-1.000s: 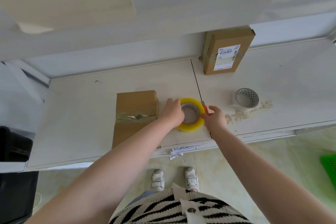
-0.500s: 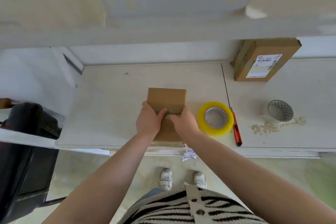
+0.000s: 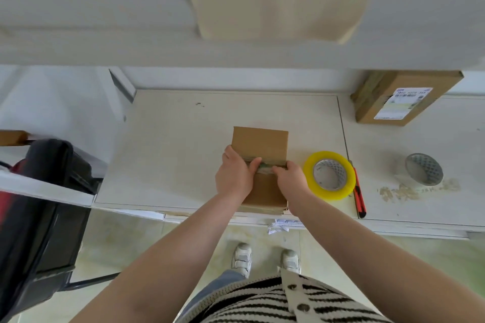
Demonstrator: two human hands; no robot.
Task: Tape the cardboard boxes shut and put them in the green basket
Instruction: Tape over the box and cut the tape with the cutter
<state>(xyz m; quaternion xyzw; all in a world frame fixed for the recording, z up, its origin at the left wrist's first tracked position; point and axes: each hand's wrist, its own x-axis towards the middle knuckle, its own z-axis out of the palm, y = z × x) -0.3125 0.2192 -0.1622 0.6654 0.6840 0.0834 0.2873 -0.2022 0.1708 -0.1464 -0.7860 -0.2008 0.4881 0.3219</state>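
Note:
A small brown cardboard box (image 3: pixel 259 143) lies on the white table (image 3: pixel 178 155) near its front edge, with a strip of clear tape across its middle seam. My left hand (image 3: pixel 235 176) grips the box's left side, thumb on the taped seam. My right hand (image 3: pixel 290 179) grips the right side, its thumb also on the seam. A yellow tape roll (image 3: pixel 349 181) lies flat just right of the box. A second cardboard box (image 3: pixel 372 102) with a white label stands at the back right. The green basket is out of view.
A red utility knife (image 3: pixel 359 198) lies right of the tape roll. Further right is an empty tape core (image 3: pixel 423 169) beside scuffed residue. A black chair (image 3: pixel 44 191) stands at the left below the table. A shelf with a numbered card hangs overhead.
Both hands left the yellow tape roll and moved left onto the small box, taking hold of its sides at the taped seam. The roll and knife stay on the table.

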